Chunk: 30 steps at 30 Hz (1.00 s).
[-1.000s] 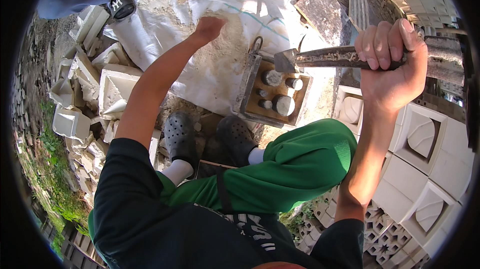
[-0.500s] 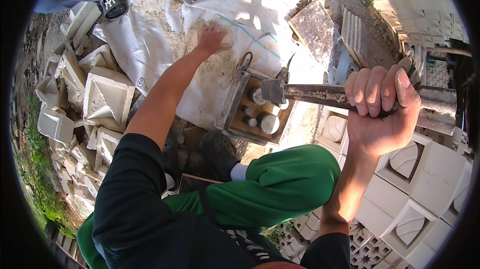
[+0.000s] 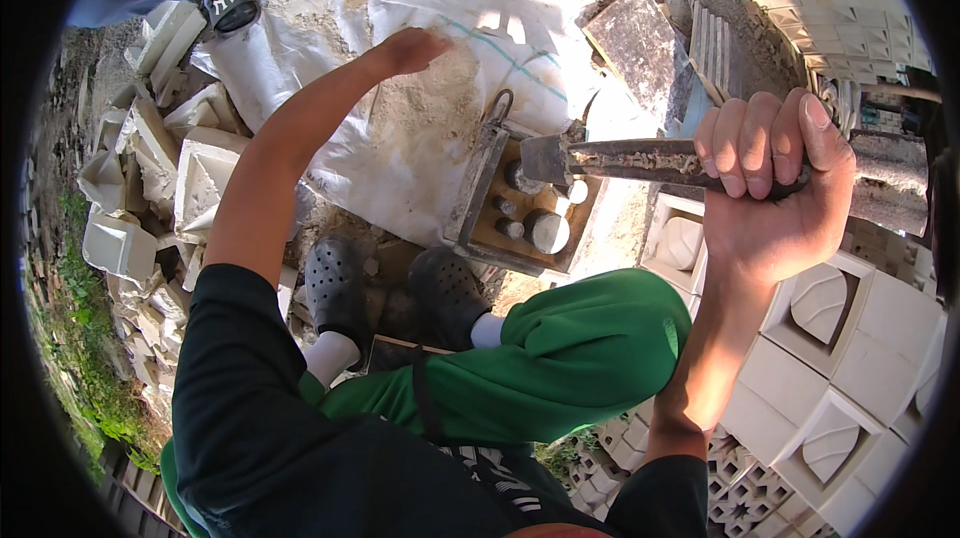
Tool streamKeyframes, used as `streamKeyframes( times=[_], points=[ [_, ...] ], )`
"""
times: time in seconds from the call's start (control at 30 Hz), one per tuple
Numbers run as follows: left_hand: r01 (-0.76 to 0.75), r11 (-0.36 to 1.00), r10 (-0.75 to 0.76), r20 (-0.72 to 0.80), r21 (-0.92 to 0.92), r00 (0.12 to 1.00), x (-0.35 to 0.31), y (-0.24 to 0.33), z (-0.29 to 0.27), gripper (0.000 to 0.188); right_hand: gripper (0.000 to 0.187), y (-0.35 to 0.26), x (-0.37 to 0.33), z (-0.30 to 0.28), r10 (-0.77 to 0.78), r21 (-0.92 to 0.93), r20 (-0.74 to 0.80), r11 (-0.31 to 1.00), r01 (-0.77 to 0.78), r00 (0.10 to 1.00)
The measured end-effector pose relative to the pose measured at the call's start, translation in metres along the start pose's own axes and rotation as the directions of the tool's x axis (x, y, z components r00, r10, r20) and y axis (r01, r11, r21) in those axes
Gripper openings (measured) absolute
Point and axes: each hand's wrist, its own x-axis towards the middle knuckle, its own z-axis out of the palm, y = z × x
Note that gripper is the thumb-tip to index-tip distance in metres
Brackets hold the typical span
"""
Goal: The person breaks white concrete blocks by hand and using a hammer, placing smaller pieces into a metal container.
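Note:
My right hand [image 3: 770, 153] is wrapped round a worn, dark tool [image 3: 640, 160], raised and lying nearly level across the view. A blocky end of it hangs over the box frame below; its exact kind I cannot make out. Out over a sandy white sheet [image 3: 340, 153] reaches my left hand [image 3: 412, 50], fingers stretched and slightly blurred, apparently holding nothing. The box-shaped mould frame [image 3: 477, 183] has a loop handle at its far left corner. Several round grey cylinders [image 3: 548, 232] stand inside on a brown base, partly hidden by the tool.
Broken pale cast blocks [image 3: 120, 243] are heaped at the left. Finished white relief blocks [image 3: 790, 393] line the right. A flat dark slab [image 3: 630, 43] lies beyond the mould. Another person's leg and shoe [image 3: 232, 6] show at the far left. My clogs [image 3: 336, 283] are close to the sheet.
My left hand has come off the sand, up and slightly left, its arm swinging left. The right hand has lifted the tool a little. The view has shifted slightly.

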Motion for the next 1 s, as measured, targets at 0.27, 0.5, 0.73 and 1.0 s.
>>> streamKeyframes(
  times=[0.27,0.5,0.73,1.0],
  points=[
    [-0.089,0.995,0.086,-0.060,-0.049,0.994,-0.030,0.020,-0.011,0.061,0.035,0.002,-0.001,0.000,-0.006,-0.052,-0.039,0.999,0.004,0.999],
    [0.296,0.955,-0.287,-0.379,-0.034,0.880,-0.021,0.069,0.061,0.056,0.034,0.002,-0.001,0.012,-0.014,-0.093,-0.078,0.996,0.007,0.997],
    [0.202,0.971,-0.220,-0.139,-0.128,0.966,0.003,0.041,0.058,0.030,0.033,0.006,0.002,0.008,0.004,-0.076,-0.044,0.997,-0.007,0.999],
    [0.029,0.993,-0.032,-0.022,-0.111,0.999,-0.028,0.027,0.006,0.039,0.038,0.001,-0.002,0.012,-0.009,-0.069,-0.125,0.998,0.001,0.992]
  ],
)
